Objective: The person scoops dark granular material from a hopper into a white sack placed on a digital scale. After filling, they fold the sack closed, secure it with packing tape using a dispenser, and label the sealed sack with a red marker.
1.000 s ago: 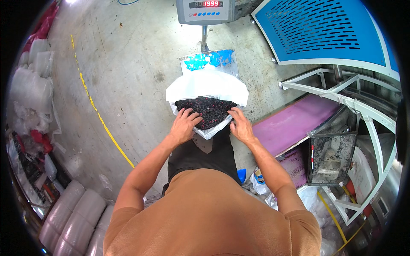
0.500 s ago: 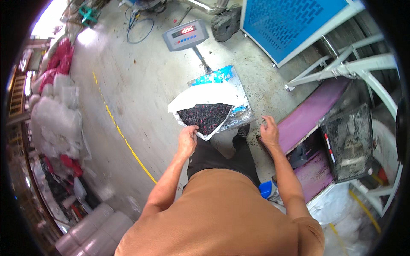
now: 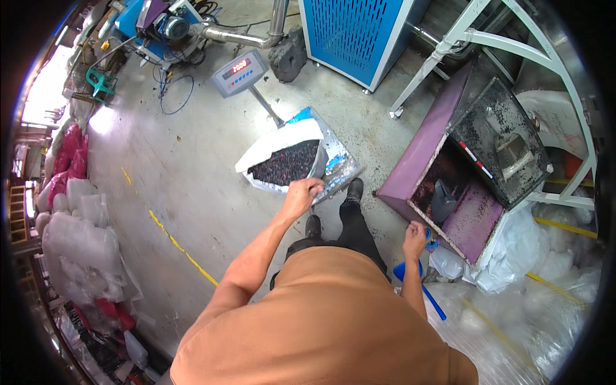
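Note:
A white sack [image 3: 258, 158] stands with its mouth wide on a platform scale [image 3: 343, 163], filled with dark granules flecked with pink [image 3: 289, 162]. My left hand [image 3: 301, 197] is at the sack's near right corner, with thumb and fingers drawn together. Whether the sack's rim is between those fingertips is hard to make out. Lower right, beside a purple open box [image 3: 417, 176], my right hand [image 3: 414, 241] has curled fingers next to a small blue object [image 3: 430, 240]. What that hand grips, if anything, is not clear. A dark scoop [image 3: 443, 202] lies inside the box.
The scale's display [image 3: 239, 72] is lit on a post behind the sack. A blue cabinet [image 3: 356, 38] and a white metal frame [image 3: 478, 38] stand at the far right. A black tray [image 3: 507, 135] leans on the box. A blue long-handled tool [image 3: 433, 301] lies near clear plastic wrap [image 3: 481, 327].
My left hand has slid right along the sack's near side. My right hand has dropped from beside the scale toward the box's near corner. The view has shifted, and the scale's reading has changed.

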